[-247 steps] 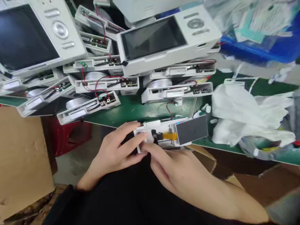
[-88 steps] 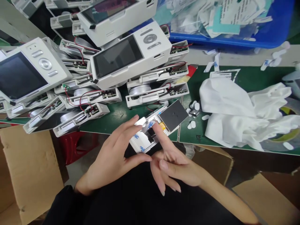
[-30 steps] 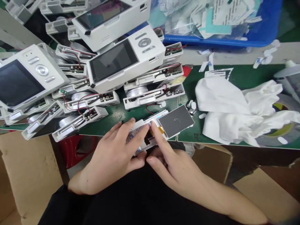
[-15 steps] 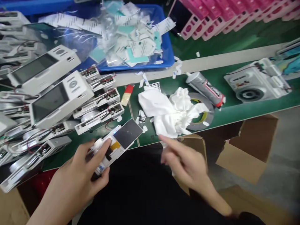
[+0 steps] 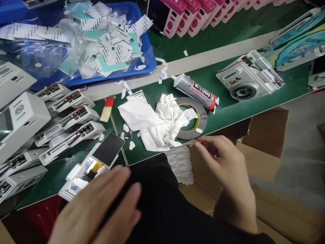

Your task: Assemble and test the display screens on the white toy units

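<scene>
**Hands apart at the table edge, opened device lying at lower left**

We see our left hand (image 5: 101,210) low in the frame at lower left, blurred, fingers spread flat and holding nothing; its fingertips lie just beside the opened white device (image 5: 87,171). That device rests on the green table (image 5: 228,112) near its front edge, left of centre, with a dark screen panel (image 5: 108,153) folded out from it toward the upper right on an orange ribbon (image 5: 97,166).

Our right hand (image 5: 225,166) sits right of centre, just below the table edge, fingers curled with thumb and forefinger drawn narrowly together; whether they pinch anything we cannot tell. Its fingertips are close to the roll of tape (image 5: 193,118), which lies flat on the table and is partly covered by a crumpled white cloth (image 5: 157,122). A glue tube (image 5: 194,90) lies just above the roll, tilted.

At the left edge, white device housings (image 5: 68,127) with red wires are stacked. A blue tray (image 5: 149,62) of paper scraps fills the upper left, pink devices (image 5: 177,15) line the top centre, and a cardboard box (image 5: 264,149) stands below the table at right.
</scene>
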`<state>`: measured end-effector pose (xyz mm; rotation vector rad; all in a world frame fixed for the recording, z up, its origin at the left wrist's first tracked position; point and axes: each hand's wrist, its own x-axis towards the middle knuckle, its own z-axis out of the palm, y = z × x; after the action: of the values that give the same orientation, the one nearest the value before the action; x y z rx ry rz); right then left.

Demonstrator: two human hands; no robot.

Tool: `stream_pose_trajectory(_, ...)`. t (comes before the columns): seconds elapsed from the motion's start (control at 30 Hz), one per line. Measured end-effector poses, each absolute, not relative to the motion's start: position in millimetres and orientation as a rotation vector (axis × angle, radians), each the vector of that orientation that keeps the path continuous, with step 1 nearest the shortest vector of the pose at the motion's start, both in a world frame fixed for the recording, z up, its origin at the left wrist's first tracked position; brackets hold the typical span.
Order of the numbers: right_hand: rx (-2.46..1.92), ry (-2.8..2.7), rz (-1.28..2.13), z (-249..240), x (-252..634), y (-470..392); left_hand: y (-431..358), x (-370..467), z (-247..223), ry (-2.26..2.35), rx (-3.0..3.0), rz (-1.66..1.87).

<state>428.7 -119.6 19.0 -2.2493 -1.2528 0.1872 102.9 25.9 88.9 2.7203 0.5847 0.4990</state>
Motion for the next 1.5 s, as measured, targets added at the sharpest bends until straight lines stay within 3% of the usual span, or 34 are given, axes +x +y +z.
stream_pose_trajectory(0.1, -2.224, -1.24, 0.204, 11.8, 419.6, -118.0, 24.3, 178.6, 70.7, 0.236, 2.672, 0.501)
stream_pose_trajectory(0.23, -2.15, -1.227, 0.203, 9.1, 412.1, -118.6, 25.7, 250.8, 30.4, 0.045, 2.828, 0.811)
stream_pose_trajectory(0.37, -2.128, -1.205, 0.214, 10.0, 419.1, -132.9, 28.8, 281.7, 9.0, 0.143, 2.961, 0.896)
stream_pose_trajectory(0.9, -2.242, -1.141, 0.325, 16.4, 435.9, -160.5, 25.1, 302.3, 1.2, 0.55, 3.022, 0.891)
stream_pose_trajectory(1.23, -2.301, -1.229, -0.353, -6.9, 431.9, -144.0, 24.4, 300.6, 0.3, 0.559, 3.009, 0.878)
stream_pose_trajectory(1.5, -2.421, -1.244, -0.319, -2.6, 412.3, -138.7, 25.2, 297.4, 2.3, 0.54, 3.013, 0.802)
